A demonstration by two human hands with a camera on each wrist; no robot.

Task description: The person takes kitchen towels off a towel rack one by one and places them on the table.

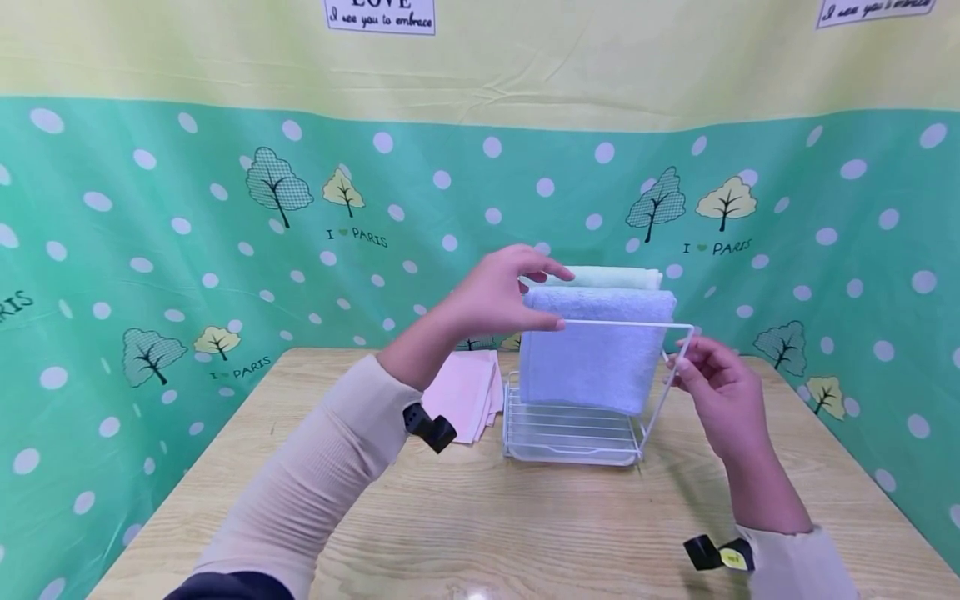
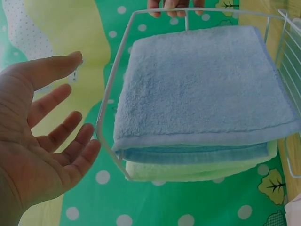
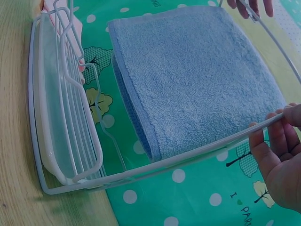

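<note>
A stack of pink cloths (image 1: 465,396) is lying on the wooden table (image 1: 480,517) at the left. The left hand (image 1: 498,292) is hovering with fingers spread and relaxed beside the rack's top left corner, holding nothing. The white wire rack (image 1: 570,433) is standing mid-table, carrying two towels over its bars: one blue towel (image 1: 596,350) in front, one pale green towel (image 1: 607,277) behind. The right hand (image 1: 720,392) is pinching the rack's front bar at its right corner.

Your white wire rack (image 1: 577,429) stood upright on the bench, front bar (image 1: 622,323) bare. Blue towel (image 1: 596,350) hung folded over a rail, pale green towel (image 1: 607,277) hung just behind.
</note>
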